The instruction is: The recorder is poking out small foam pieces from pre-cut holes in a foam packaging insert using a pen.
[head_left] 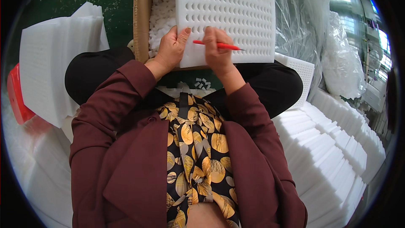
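Observation:
A white foam sheet (232, 0) with rows of round holes or punched circles lies tilted in front of me, its near edge over my lap. My left hand (171, 50) grips its near left edge, thumb on top and the other fingers partly hidden. In my right hand (217, 50) is a slim red pen-like tool (230, 47), its thin dark tip pointing right above the sheet. That hand is closed around the tool, over the near left part of the sheet. Behind the sheet, a cardboard box (141, 17) holds many small white foam pieces (162, 10).
Stacked white foam sheets (48, 63) stand at left beside a red plastic object (17, 95). More foam stacks (325, 152) lie at right, near another holed sheet (301, 74). Clear plastic wrap (301, 12) hangs at the far right. Small foam bits (202, 83) lie between my legs.

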